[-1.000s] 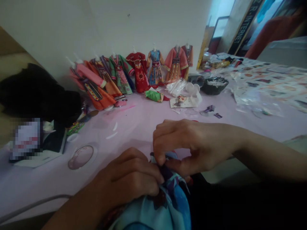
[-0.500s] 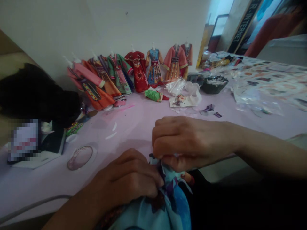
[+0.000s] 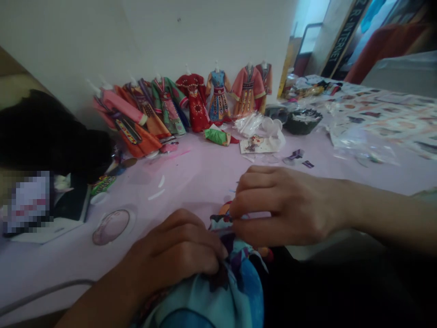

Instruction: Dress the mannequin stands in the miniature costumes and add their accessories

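the left hand (image 3: 184, 248) is closed on the blue cloth (image 3: 201, 298), pinching a gathered part. the right hand (image 3: 287, 207) curls at the cloth's upper end, a gap between thumb and fingers; whether it grips anything i cannot tell. the cloth is low in view, near the table (image 3: 191, 175), small dresses (image 3: 218, 93) standing beyond by the wall (image 3: 211, 32)

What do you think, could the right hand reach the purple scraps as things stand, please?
Probably yes: the purple scraps lie just beyond the right hand, with only bare table visible between, though that hand is busy at the blue cloth.
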{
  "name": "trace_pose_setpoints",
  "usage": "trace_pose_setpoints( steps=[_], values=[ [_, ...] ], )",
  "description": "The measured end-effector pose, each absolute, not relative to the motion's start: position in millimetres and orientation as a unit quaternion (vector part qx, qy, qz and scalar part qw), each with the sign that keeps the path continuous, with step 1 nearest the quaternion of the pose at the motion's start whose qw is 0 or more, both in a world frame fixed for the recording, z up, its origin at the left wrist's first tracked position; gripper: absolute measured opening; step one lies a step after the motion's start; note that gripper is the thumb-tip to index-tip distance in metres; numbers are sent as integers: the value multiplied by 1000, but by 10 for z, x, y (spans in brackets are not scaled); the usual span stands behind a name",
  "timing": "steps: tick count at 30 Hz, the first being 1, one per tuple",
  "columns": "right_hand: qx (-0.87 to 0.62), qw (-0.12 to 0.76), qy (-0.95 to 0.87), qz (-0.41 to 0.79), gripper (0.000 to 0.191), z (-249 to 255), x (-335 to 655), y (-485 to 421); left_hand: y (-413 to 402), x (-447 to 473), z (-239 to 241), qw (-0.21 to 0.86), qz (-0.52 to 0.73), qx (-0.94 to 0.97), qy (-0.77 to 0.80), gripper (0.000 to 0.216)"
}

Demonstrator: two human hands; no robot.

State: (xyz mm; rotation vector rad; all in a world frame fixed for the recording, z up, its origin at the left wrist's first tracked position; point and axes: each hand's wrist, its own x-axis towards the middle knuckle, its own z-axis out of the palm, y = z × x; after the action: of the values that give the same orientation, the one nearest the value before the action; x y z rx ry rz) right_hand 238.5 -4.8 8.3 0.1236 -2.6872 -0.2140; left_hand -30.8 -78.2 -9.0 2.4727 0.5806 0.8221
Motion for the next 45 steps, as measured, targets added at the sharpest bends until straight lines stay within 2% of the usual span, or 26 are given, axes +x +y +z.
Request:
trace_pose_setpoints(
  steps=[6, 13, 21, 27, 36, 41, 43, 45],
  values=[
    [12, 201, -980, 3, 17, 45, 2482, -89, -763, -297, -51, 217, 295, 911, 190, 21],
    [8, 248, -966, 76, 18, 63, 2438, -136, -760, -348, -107, 220, 269, 920, 184, 22],
    [-3, 233, -970, 65, 21, 64, 2394, -231, -823, -325, -169, 231, 292, 898, 235, 19],
    [-22, 228, -973, 22, 20, 25, 2435, -270, -749, -366, -140, 218, 274, 917, 189, 16],
    [36, 329, -943, -24, 19, -191, 2490, -268, -740, -380, -128, 203, 280, 918, 195, 17],
    [-37, 343, -938, 38, 19, -113, 2553, -291, -694, -413, -67, 200, 265, 924, 191, 18],
    [-51, 340, -936, 70, 25, -95, 2520, -295, -705, -416, -49, 194, 264, 925, 193, 18],
    [-41, 327, -940, 87, 40, -143, 2452, -304, -723, -427, -45, 173, 280, 917, 225, 19]
  ],
)
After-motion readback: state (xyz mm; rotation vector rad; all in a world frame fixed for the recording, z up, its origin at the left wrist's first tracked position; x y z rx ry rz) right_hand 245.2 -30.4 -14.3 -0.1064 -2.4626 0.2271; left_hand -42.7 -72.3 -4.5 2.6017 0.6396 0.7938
